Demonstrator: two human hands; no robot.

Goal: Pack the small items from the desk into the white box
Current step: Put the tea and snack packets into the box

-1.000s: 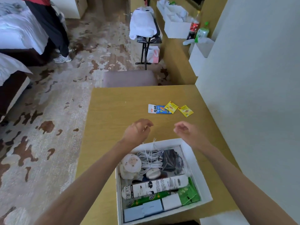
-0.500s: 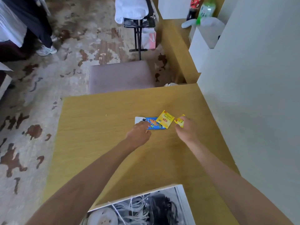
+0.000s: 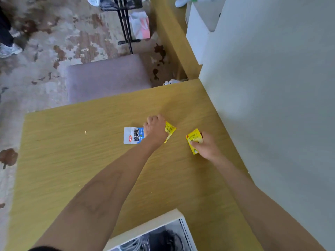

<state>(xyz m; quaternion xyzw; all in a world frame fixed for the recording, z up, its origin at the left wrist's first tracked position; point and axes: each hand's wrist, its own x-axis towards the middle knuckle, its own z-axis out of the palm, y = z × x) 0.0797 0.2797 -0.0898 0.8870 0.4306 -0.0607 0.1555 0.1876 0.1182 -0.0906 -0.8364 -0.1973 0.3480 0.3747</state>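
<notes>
- Right, both bare arms are stretched out over the desk, well beyond the white box. Only the box's far corner shows, at the bottom edge of the view.
- The left grip is knuckles up with the fingers curled down. It sits beyond the box's far rim, on the spot where the blue-and-white packet meets a yellow sachet.
- Is it pinching either one? I cannot tell, because the back of the hand hides the fingertips.
- The packet lies flat on the desk beyond the box, its white end sticking out past the thumb side of the hand. The sachet pokes out from under the other side.
- Over to the right grip: it is pinching the second yellow sachet, with the thumb laid across its face and the sachet tilted.
- That sachet is beyond the box and off to its right, toward the pale wall, and clear of the first sachet.
- Inside the box I see white cords and something dark, both too blurred to name.
- Farther out from the box, a mauve stool sits at the desk's far edge.
- Past the stool are patterned carpet and black stand legs.
</notes>
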